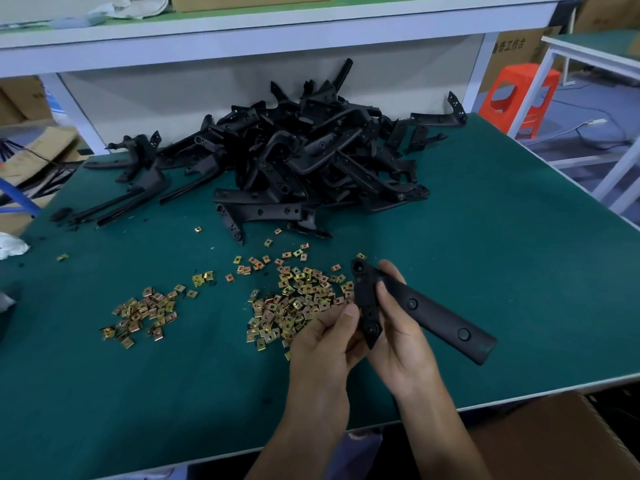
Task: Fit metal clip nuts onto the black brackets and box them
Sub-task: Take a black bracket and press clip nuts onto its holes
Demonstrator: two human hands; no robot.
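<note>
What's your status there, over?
Right hand grips black bracket. Left hand at its short arm, hold unclear. Clip nuts heaped alongside. Nothing in the way.

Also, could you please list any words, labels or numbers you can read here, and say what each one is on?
"工作台", with a partly hidden character before it: on the cardboard box behind the orange stool.
Too blurred to read: small print on the far-right box and the far-left box.
No text shows on the brackets, clip nuts or table.
</note>
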